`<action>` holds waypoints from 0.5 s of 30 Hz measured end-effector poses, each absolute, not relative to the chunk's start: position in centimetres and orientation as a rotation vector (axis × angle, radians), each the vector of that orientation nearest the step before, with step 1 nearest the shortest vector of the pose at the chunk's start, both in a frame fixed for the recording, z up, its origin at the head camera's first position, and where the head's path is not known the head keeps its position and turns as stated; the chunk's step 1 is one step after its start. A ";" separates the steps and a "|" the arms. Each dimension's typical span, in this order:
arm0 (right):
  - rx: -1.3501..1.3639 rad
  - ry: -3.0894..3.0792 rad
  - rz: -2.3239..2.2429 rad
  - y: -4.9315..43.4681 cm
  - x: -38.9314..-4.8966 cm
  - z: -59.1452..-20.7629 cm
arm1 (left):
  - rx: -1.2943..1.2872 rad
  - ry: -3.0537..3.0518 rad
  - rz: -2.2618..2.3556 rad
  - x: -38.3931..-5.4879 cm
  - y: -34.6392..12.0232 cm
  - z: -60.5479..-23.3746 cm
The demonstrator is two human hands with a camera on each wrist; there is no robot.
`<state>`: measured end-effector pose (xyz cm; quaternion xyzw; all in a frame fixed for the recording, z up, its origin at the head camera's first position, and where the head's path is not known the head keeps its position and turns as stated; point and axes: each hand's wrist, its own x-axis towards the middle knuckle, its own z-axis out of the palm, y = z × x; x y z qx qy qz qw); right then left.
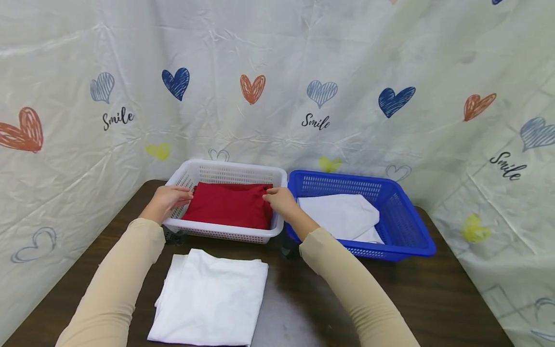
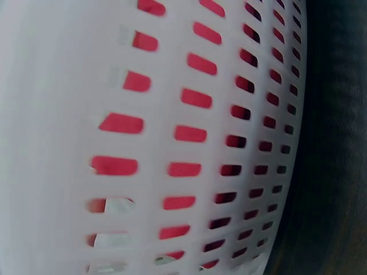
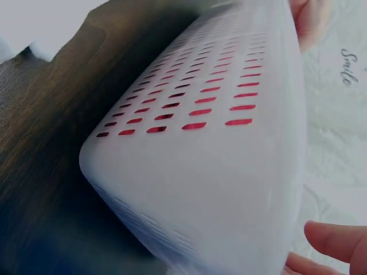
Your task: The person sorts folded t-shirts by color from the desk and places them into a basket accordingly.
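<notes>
A folded red cloth (image 1: pixel 230 205) lies in the white perforated basket (image 1: pixel 225 234) at the back left. My left hand (image 1: pixel 168 198) reaches over the basket's left rim, fingers extended to the cloth's left edge. Over the opposite rim comes my right hand (image 1: pixel 281 200), its fingertips right at the cloth's upper right corner. In the right wrist view the right thumb (image 3: pixel 335 238) stands apart from the fingers beside the rim, and part of the left hand (image 3: pixel 309 23) shows beyond the basket. Red shows through the holes of the basket wall (image 2: pixel 155 146) in the left wrist view.
A blue basket (image 1: pixel 409 241) stands to the right of the white one, with folded white cloth (image 1: pixel 338 212) inside. Another folded white cloth (image 1: pixel 212 299) lies on the dark wooden table (image 1: pixel 433 299) in front. Behind hangs a curtain (image 1: pixel 277 48) printed with hearts.
</notes>
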<state>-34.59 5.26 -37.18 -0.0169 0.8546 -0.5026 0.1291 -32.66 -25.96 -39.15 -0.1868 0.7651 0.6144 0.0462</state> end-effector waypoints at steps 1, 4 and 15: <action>-0.033 2.470 -1.481 5.4 -34.6 -37.1 | -0.555 2.345 1.872 -32.7 -26.0 -39.0; 0.002 2.409 -1.555 5.8 -34.5 -36.8 | -0.500 2.375 1.852 -32.7 -26.0 -38.6; 0.020 2.209 -1.861 7.5 -32.6 -36.5 | -0.373 2.136 2.143 -31.5 -28.2 -37.9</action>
